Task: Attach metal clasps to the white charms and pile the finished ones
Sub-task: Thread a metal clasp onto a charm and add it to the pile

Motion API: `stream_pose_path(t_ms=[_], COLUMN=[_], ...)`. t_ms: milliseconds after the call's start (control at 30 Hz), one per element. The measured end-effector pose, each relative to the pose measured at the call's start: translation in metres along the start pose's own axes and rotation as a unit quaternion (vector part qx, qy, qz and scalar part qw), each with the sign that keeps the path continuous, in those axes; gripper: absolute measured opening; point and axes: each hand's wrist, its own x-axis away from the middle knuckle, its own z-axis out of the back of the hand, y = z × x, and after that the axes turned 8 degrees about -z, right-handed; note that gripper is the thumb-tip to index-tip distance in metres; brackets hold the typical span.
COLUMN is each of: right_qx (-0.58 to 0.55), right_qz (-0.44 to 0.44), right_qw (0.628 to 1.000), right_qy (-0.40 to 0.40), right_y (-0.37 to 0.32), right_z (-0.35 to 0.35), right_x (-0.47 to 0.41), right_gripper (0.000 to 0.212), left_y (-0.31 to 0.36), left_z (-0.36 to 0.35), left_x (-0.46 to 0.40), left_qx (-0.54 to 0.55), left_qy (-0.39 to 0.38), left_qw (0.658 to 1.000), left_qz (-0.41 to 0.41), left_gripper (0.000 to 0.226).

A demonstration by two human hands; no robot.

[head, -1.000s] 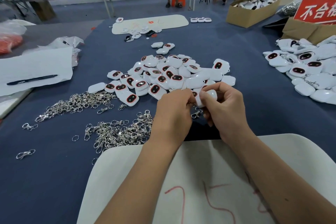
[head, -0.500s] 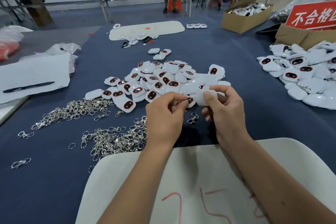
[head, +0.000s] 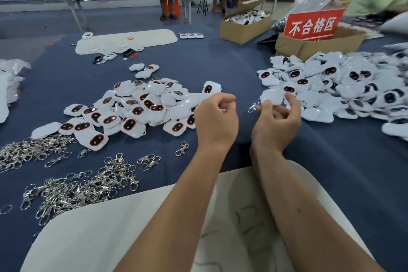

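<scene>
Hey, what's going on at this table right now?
A person is fitting metal clasps to small white plastic charms with dark oval faces. The right hand holds a white charm with a silver clasp hanging from it, beside the big pile of charms on the right. The left hand is loosely curled and seems empty. A second charm pile and loose silver clasps lie on the blue cloth to the left.

white charms [head: 141, 106] with red-rimmed black ovals, silver clasps [head: 84, 187], navy tablecloth [head: 220, 66], red sign [head: 313, 25]
</scene>
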Motion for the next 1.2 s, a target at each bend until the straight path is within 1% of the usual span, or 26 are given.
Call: stream_pose_path(t_ms=[33,67,100,167,233,300,367,433,500,567,600,667,733,800,867,933,967,1000,1067,1133,1167,1200], right_qx=[-0.007,-0.001,0.017,0.096,0.189,0.241,0.272,0.316,0.368,0.409,0.425,0.443,0.432,0.413,0.425,0.461,0.470,0.465,0.428,0.406,0.409,0.416], right_qz=[0.000,0.001,0.005,0.046,0.136,0.216,0.263,0.295,0.330,0.359,0.370,0.382,0.394,0.391,0.388,0.403,0.406,0.402,0.376,0.359,0.354,0.353], right_qw=[1.000,1.000,1.000,0.993,0.966,0.926,0.884,0.835,0.771,0.716,0.701,0.690,0.693,0.690,0.661,0.624,0.614,0.614,0.640,0.670,0.677,0.676], right_qy=[0.006,0.003,-0.009,-0.050,-0.110,-0.197,-0.274,-0.341,-0.401,-0.436,-0.438,-0.427,-0.422,-0.448,-0.481,-0.486,-0.487,-0.495,-0.516,-0.507,-0.498,-0.495], right_y=[-0.001,-0.001,0.000,0.001,0.001,0.001,0.003,0.004,0.005,0.007,0.007,0.006,0.006,0.006,0.007,0.009,0.009,0.010,0.009,0.010,0.011,0.011], right_z=[0.002,0.003,0.003,0.001,0.000,0.000,-0.002,-0.005,-0.006,-0.007,-0.008,-0.008,-0.009,-0.008,-0.008,-0.010,-0.011,-0.012,-0.011,-0.010,-0.010,-0.010], right_x=[-0.005,-0.007,-0.006,0.002,0.014,0.025,0.039,0.053,0.063,0.067,0.067,0.067,0.068,0.069,0.073,0.075,0.076,0.076,0.077,0.077,0.077,0.077], right_gripper=[0.056,0.064,0.066,0.055,0.037,0.027,0.024,0.026,0.033,0.035,0.034,0.034,0.031,0.032,0.042,0.051,0.053,0.054,0.053,0.049,0.048,0.049], left_y=[0.001,0.000,-0.003,-0.009,-0.015,-0.021,-0.026,-0.031,-0.034,-0.038,-0.041,-0.044,-0.045,-0.046,-0.048,-0.050,-0.051,-0.052,-0.054,-0.054,-0.054,-0.053], left_z=[-0.004,-0.005,-0.003,0.005,0.018,0.034,0.052,0.070,0.085,0.098,0.104,0.114,0.121,0.124,0.125,0.125,0.124,0.124,0.124,0.125,0.125,0.125], left_x=[-0.001,0.000,0.002,0.009,0.015,0.017,0.019,0.022,0.028,0.035,0.039,0.044,0.049,0.051,0.051,0.049,0.048,0.048,0.048,0.048,0.048,0.047], left_qx=[0.003,-0.004,-0.019,-0.063,-0.126,-0.204,-0.282,-0.341,-0.374,-0.392,-0.395,-0.382,-0.361,-0.336,-0.327,-0.331,-0.333,-0.334,-0.333,-0.321,-0.314,-0.309], left_qy=[0.009,0.015,0.018,0.019,0.017,0.019,0.016,-0.009,-0.051,-0.086,-0.098,-0.101,-0.077,-0.046,-0.023,-0.019,-0.026,-0.032,-0.036,-0.028,-0.023,-0.022], left_qw=[1.000,1.000,1.000,0.998,0.991,0.978,0.958,0.940,0.926,0.916,0.913,0.918,0.929,0.941,0.945,0.944,0.943,0.942,0.942,0.947,0.949,0.951], left_qz=[0.007,0.007,0.000,-0.016,-0.028,-0.036,-0.040,-0.023,-0.003,-0.008,-0.019,-0.034,-0.033,-0.019,-0.001,0.006,0.005,0.004,0.004,0.008,0.009,0.009], left_gripper=[0.015,0.014,0.014,0.016,0.019,0.021,0.023,0.026,0.023,0.017,0.015,0.011,0.009,0.015,0.022,0.030,0.032,0.032,0.027,0.021,0.020,0.022])
